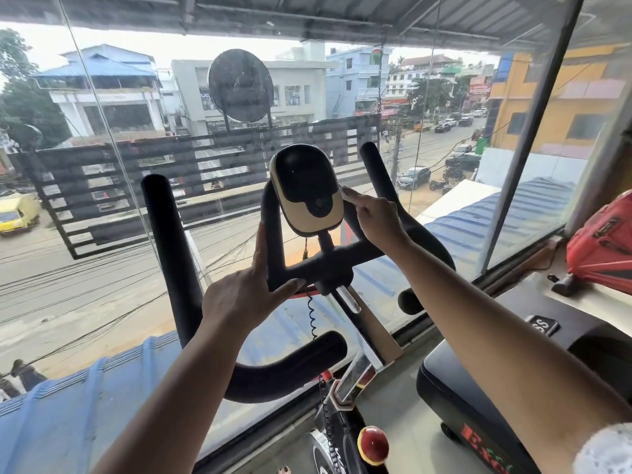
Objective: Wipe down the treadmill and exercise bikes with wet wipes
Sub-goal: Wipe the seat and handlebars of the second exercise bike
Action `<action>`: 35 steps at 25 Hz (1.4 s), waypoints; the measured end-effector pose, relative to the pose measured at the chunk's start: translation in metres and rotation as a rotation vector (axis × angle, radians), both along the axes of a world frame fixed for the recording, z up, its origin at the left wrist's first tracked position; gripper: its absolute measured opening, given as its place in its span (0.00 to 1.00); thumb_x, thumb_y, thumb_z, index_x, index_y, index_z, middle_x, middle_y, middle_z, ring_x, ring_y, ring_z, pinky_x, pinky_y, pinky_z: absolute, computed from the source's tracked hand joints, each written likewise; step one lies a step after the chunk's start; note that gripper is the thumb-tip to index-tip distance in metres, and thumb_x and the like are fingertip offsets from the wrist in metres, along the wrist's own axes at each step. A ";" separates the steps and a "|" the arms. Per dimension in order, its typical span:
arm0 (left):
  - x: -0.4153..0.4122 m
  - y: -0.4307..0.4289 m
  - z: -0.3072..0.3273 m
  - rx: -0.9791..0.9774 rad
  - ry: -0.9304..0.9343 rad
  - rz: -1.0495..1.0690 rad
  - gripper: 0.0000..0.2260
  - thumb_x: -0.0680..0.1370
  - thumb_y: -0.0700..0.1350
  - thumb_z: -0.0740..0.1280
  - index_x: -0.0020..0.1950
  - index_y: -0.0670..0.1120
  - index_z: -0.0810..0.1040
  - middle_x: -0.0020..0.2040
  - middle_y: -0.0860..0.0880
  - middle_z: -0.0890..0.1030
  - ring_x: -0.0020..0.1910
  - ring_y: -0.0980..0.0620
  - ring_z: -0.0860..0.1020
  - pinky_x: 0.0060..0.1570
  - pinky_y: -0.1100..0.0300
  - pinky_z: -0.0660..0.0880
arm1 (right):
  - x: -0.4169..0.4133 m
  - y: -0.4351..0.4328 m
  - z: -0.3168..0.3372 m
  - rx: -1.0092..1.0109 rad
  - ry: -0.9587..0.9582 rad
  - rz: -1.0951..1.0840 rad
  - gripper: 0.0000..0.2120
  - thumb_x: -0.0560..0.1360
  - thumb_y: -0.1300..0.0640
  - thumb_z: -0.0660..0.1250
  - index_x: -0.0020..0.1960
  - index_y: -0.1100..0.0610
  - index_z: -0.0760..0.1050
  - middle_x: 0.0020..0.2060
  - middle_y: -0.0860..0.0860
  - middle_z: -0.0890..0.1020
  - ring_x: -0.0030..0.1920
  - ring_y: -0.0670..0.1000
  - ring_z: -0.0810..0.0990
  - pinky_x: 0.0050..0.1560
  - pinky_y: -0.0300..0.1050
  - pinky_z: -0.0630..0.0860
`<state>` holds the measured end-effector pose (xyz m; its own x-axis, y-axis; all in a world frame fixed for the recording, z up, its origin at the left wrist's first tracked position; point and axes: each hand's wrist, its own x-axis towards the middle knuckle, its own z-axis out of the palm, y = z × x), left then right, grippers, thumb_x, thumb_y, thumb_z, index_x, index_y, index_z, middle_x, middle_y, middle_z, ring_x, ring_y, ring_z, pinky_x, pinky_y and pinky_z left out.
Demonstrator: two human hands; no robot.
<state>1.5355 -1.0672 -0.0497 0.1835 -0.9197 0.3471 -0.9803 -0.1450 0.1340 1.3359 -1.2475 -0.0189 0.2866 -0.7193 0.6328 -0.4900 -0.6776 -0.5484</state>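
Observation:
An exercise bike's black handlebars (164, 254) fill the middle of the head view, in front of a glass window. A cream and black console (306, 191) sits on the centre post. My left hand (246, 292) grips the left inner bar of the handlebar frame, thumb hooked under the crossbar. My right hand (374, 218) presses a small white wet wipe (349, 195) against the console's right edge, fingers bunched on it. A coiled black cable (312, 314) hangs below the crossbar. A red resistance knob (372, 444) shows at the bottom.
A black machine with red lettering (478, 405) stands close on the right. A red folded umbrella (605, 241) lies on the ledge at far right. Glass panes (102, 200) stand just beyond the handlebars, with a street outside.

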 end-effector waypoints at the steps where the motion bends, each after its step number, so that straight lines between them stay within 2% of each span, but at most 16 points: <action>1: 0.001 0.000 0.000 0.003 0.001 0.002 0.45 0.71 0.76 0.50 0.71 0.60 0.21 0.42 0.50 0.81 0.36 0.48 0.79 0.36 0.57 0.79 | -0.003 0.002 -0.003 0.030 0.018 -0.015 0.20 0.79 0.68 0.55 0.66 0.56 0.75 0.64 0.48 0.77 0.62 0.45 0.77 0.64 0.34 0.70; 5: 0.001 0.000 -0.003 0.009 -0.004 -0.002 0.46 0.72 0.75 0.52 0.70 0.60 0.20 0.44 0.48 0.83 0.37 0.46 0.81 0.37 0.56 0.80 | -0.020 0.012 -0.021 0.067 0.128 -0.092 0.23 0.77 0.69 0.54 0.69 0.57 0.72 0.66 0.49 0.75 0.68 0.45 0.71 0.63 0.23 0.58; 7: 0.002 -0.001 -0.002 0.004 -0.004 0.002 0.46 0.72 0.75 0.52 0.70 0.60 0.20 0.45 0.47 0.83 0.38 0.45 0.81 0.37 0.56 0.79 | -0.032 0.017 -0.031 0.019 0.203 -0.101 0.24 0.77 0.70 0.55 0.70 0.54 0.71 0.67 0.48 0.74 0.68 0.45 0.71 0.67 0.28 0.60; 10: 0.001 0.000 -0.003 0.003 0.007 0.002 0.46 0.73 0.75 0.52 0.70 0.61 0.19 0.42 0.48 0.81 0.38 0.45 0.81 0.37 0.57 0.78 | -0.059 0.018 -0.041 -0.102 0.377 -0.074 0.27 0.76 0.71 0.57 0.70 0.51 0.71 0.67 0.49 0.74 0.67 0.49 0.73 0.70 0.44 0.68; 13: 0.002 0.000 -0.003 0.010 0.007 0.005 0.45 0.72 0.75 0.52 0.70 0.61 0.20 0.40 0.49 0.78 0.38 0.45 0.80 0.37 0.56 0.79 | -0.076 0.009 -0.027 -0.064 0.569 -0.188 0.25 0.77 0.70 0.56 0.68 0.49 0.73 0.65 0.54 0.76 0.66 0.56 0.75 0.69 0.49 0.70; 15: 0.003 -0.001 -0.004 0.011 0.008 0.004 0.45 0.72 0.75 0.52 0.70 0.61 0.20 0.43 0.47 0.82 0.39 0.45 0.81 0.37 0.57 0.78 | -0.067 0.007 -0.022 -0.017 0.423 -0.209 0.24 0.78 0.71 0.55 0.67 0.53 0.74 0.65 0.55 0.76 0.66 0.56 0.74 0.69 0.48 0.69; 18: 0.003 -0.002 -0.005 0.002 0.005 0.003 0.46 0.72 0.75 0.52 0.69 0.62 0.19 0.46 0.46 0.84 0.40 0.44 0.81 0.37 0.57 0.78 | -0.046 0.021 -0.043 -0.003 0.282 -0.108 0.25 0.77 0.73 0.56 0.71 0.57 0.69 0.67 0.53 0.74 0.69 0.48 0.71 0.70 0.37 0.61; 19: 0.003 -0.002 -0.005 0.001 0.000 0.002 0.46 0.72 0.75 0.52 0.69 0.61 0.19 0.46 0.47 0.84 0.39 0.44 0.81 0.37 0.57 0.78 | -0.049 0.026 -0.049 -0.040 0.306 -0.098 0.26 0.76 0.73 0.57 0.72 0.56 0.68 0.67 0.51 0.73 0.69 0.47 0.71 0.70 0.36 0.61; 21: 0.001 -0.001 -0.003 0.009 0.002 0.008 0.46 0.72 0.75 0.52 0.70 0.61 0.19 0.44 0.47 0.83 0.39 0.45 0.81 0.35 0.57 0.77 | -0.062 0.030 -0.050 -0.154 0.446 -0.138 0.26 0.77 0.70 0.59 0.72 0.51 0.69 0.66 0.51 0.75 0.67 0.49 0.74 0.68 0.44 0.69; 23: -0.002 -0.001 -0.002 0.001 -0.005 0.018 0.46 0.72 0.75 0.52 0.71 0.60 0.20 0.43 0.48 0.82 0.39 0.45 0.81 0.33 0.59 0.74 | -0.067 0.030 -0.034 -0.165 0.601 -0.252 0.24 0.78 0.65 0.58 0.69 0.47 0.72 0.61 0.53 0.80 0.61 0.55 0.79 0.61 0.50 0.76; 24: -0.003 -0.001 -0.002 -0.009 -0.011 0.016 0.46 0.72 0.75 0.52 0.71 0.59 0.20 0.42 0.48 0.81 0.39 0.45 0.81 0.33 0.60 0.73 | -0.065 0.027 -0.022 -0.133 0.605 -0.288 0.22 0.78 0.65 0.58 0.67 0.47 0.75 0.59 0.54 0.81 0.59 0.57 0.80 0.60 0.50 0.77; 25: -0.002 -0.001 -0.002 -0.017 -0.010 0.008 0.46 0.72 0.75 0.52 0.71 0.59 0.21 0.41 0.49 0.81 0.39 0.46 0.81 0.33 0.60 0.74 | -0.058 0.024 -0.010 -0.099 0.511 -0.286 0.19 0.78 0.65 0.58 0.65 0.50 0.77 0.59 0.55 0.81 0.60 0.56 0.80 0.62 0.49 0.76; 28: 0.000 -0.001 -0.006 -0.026 0.004 -0.015 0.45 0.69 0.77 0.48 0.71 0.60 0.21 0.39 0.50 0.80 0.37 0.46 0.81 0.37 0.57 0.80 | -0.028 0.007 0.015 -0.049 0.142 -0.191 0.19 0.77 0.68 0.58 0.65 0.57 0.77 0.63 0.52 0.78 0.65 0.50 0.75 0.66 0.31 0.65; 30: 0.002 0.000 -0.005 -0.024 -0.001 -0.028 0.46 0.67 0.77 0.45 0.71 0.60 0.21 0.37 0.50 0.80 0.36 0.47 0.80 0.38 0.54 0.81 | -0.003 -0.003 0.021 -0.029 0.145 -0.099 0.25 0.74 0.72 0.55 0.68 0.57 0.73 0.68 0.51 0.73 0.70 0.48 0.69 0.66 0.23 0.55; 32: 0.001 0.001 -0.004 -0.013 0.010 -0.036 0.46 0.66 0.77 0.45 0.72 0.60 0.22 0.36 0.51 0.77 0.35 0.47 0.79 0.38 0.54 0.81 | 0.016 -0.007 0.013 -0.017 0.194 -0.048 0.28 0.74 0.71 0.55 0.72 0.56 0.69 0.71 0.52 0.69 0.72 0.50 0.67 0.69 0.30 0.56; 35: 0.002 0.000 -0.003 -0.028 0.017 -0.039 0.46 0.67 0.77 0.46 0.72 0.60 0.22 0.43 0.49 0.82 0.37 0.47 0.80 0.38 0.55 0.81 | 0.016 -0.005 -0.008 -0.124 0.135 -0.028 0.24 0.75 0.68 0.57 0.71 0.59 0.70 0.71 0.56 0.69 0.70 0.54 0.70 0.68 0.40 0.65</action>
